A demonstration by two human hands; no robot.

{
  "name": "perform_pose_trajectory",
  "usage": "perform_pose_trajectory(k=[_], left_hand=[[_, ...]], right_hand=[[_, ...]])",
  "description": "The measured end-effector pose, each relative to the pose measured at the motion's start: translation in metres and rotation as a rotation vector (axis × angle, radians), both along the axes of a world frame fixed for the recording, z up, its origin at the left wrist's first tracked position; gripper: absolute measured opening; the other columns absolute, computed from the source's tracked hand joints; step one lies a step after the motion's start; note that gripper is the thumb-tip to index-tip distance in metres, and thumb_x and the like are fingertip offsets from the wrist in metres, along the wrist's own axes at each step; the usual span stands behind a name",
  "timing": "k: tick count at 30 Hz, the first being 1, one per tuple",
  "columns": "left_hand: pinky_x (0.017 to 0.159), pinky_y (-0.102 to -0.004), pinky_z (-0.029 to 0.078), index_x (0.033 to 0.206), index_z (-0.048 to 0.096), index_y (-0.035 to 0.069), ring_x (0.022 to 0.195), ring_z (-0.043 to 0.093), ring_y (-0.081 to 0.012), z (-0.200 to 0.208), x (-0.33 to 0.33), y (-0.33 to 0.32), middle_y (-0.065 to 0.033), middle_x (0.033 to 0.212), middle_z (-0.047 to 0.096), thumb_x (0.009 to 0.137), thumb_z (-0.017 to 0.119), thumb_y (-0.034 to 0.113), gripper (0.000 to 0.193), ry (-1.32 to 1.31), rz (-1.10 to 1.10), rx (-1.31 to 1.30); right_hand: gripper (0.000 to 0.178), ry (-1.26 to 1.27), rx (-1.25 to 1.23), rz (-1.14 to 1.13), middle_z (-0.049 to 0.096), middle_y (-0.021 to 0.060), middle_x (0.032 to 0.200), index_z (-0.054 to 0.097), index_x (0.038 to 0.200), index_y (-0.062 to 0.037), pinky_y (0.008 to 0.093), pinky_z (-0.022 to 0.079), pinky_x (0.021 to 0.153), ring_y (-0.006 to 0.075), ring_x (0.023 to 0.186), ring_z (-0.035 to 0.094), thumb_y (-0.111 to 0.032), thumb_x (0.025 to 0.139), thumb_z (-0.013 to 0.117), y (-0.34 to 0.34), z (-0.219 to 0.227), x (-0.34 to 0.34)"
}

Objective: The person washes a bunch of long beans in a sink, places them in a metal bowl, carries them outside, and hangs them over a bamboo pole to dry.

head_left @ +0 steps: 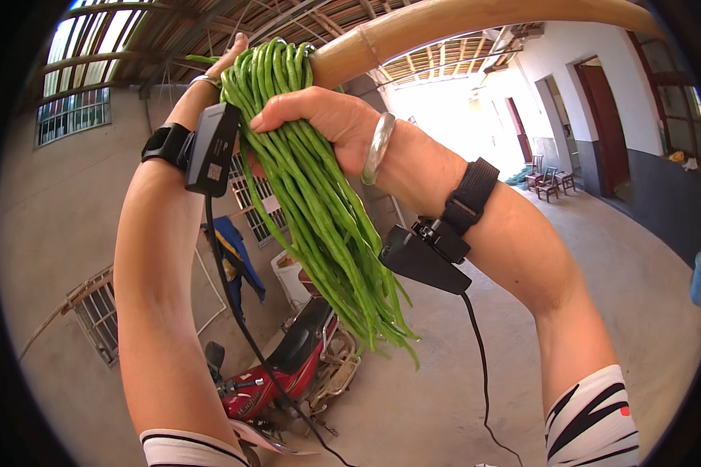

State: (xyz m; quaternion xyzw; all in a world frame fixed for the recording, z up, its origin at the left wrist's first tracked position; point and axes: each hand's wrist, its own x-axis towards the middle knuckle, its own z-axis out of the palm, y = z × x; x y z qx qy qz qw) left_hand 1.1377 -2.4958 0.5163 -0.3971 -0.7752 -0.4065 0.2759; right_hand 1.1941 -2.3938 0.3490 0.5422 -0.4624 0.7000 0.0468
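Note:
A thick bundle of long green beans (pixel 311 194) hangs in front of me, its upper end bent over beside the end of a bamboo pole (pixel 413 35). My right hand (pixel 327 117) is closed around the bundle just below the bend, its thumb across the front. Behind the bundle's top, my left hand (pixel 227 58) is against the beans. One stretched digit of it shows; its other fingers are hidden. The loose bean ends dangle down to the right. Each forearm wears a black strap with a black device (pixel 214 152) and a cable.
A red motorcycle (pixel 288 373) stands below the beans. Blue clothing (pixel 237 257) hangs by the left wall. Small wooden chairs (pixel 549 179) are near the far doorways. The pole stretches across the top to the right.

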Motion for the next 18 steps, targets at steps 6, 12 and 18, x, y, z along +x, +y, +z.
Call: perform_pose_trajectory(k=[6,12,18], left_hand=[[0.060,-0.0350,0.045,0.099,0.053,0.002,0.069,0.056,-0.0202,0.011,-0.034,-0.015,-0.0108,0.082,0.059,0.080,0.041,0.056,0.058,0.218,0.299,-0.210],[0.057,-0.0368,0.043,0.087,0.060,0.000,0.064,0.056,-0.0224,0.008,-0.026,-0.017,-0.0111,0.075,0.059,0.081,0.037,0.057,0.063,0.348,0.469,-0.112],[0.060,-0.0354,0.044,0.086,0.061,0.001,0.067,0.058,-0.0229,-0.035,-0.006,-0.049,-0.0138,0.079,0.061,0.081,0.037,0.054,0.059,0.468,0.263,0.086]], right_hand=[[0.020,0.022,-0.079,-0.149,0.059,0.0126,0.073,0.055,0.085,0.0032,0.0276,0.050,0.054,0.0184,0.059,0.059,-0.010,0.071,0.057,-0.005,-0.007,-0.009],[0.018,0.016,-0.097,-0.246,0.059,0.0127,0.071,0.055,0.079,0.0038,0.0268,0.050,0.059,0.0179,0.061,0.059,-0.012,0.071,0.057,0.006,0.002,-0.007],[0.020,0.021,-0.092,-0.259,0.059,0.0148,0.073,0.055,0.082,0.0041,0.0280,0.051,0.059,0.0195,0.063,0.059,-0.013,0.071,0.057,-0.010,0.003,-0.009]])
